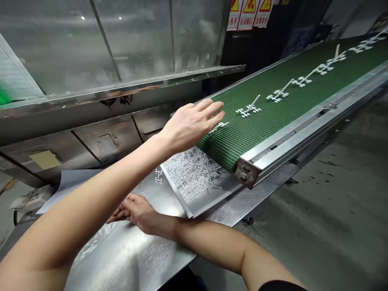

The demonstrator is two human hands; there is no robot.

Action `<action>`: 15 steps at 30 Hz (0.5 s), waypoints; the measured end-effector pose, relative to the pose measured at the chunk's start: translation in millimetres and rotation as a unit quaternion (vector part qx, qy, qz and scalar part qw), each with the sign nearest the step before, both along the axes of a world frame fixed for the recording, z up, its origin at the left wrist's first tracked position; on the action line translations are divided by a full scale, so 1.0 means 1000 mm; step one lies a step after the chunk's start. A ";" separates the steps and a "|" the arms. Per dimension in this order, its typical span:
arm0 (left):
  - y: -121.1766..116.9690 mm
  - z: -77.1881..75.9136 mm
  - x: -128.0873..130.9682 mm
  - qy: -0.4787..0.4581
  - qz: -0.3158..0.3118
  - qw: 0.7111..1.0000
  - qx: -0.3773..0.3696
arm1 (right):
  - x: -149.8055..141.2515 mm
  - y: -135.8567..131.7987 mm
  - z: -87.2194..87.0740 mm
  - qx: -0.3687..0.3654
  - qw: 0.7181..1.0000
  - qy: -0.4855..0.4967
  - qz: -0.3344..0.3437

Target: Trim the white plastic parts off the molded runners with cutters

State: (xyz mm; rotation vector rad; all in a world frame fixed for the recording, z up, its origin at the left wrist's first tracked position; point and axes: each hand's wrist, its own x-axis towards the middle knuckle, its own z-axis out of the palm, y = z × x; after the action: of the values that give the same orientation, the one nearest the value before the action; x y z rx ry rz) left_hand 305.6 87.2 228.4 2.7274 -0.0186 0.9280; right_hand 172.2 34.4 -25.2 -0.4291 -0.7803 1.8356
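Note:
My left hand reaches out over the near end of a green conveyor belt, palm down and fingers stretched out, holding nothing. Its fingertips hover just above a white plastic moulded part lying on the belt. More white parts follow in a row up the belt. My right hand lies low on the metal table, fingers extended to the left and flat, beside a clear plastic bag. A pile of white plastic pieces fills a metal tray under the belt's end.
A single white part lies on the table left of the tray. Behind stands a machine with a clear guard panel and steel housing. Warning signs hang at the back. The belt's aluminium frame borders a grey floor on the right.

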 end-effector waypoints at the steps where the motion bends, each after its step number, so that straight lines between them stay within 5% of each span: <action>1: 0.004 0.000 0.011 0.016 -0.001 1.000 0.025 | 0.000 0.000 0.000 0.001 1.000 0.002 0.003; 7: 0.016 0.001 0.026 0.109 0.068 0.965 0.227 | 0.000 -0.003 0.004 0.005 1.000 0.008 0.009; 11: 0.013 0.007 -0.001 0.066 0.107 0.971 0.204 | 0.004 -0.010 0.009 0.008 1.000 -0.002 0.000; 15: -0.013 0.004 -0.067 0.004 0.182 0.975 0.128 | 0.009 -0.015 0.016 0.019 0.999 -0.019 -0.027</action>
State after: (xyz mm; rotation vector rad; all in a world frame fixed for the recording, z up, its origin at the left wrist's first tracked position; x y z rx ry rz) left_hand 238.2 73.8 232.5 3.0353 0.4026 1.0728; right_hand 181.3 19.6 -9.4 -0.4586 -0.8209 1.7644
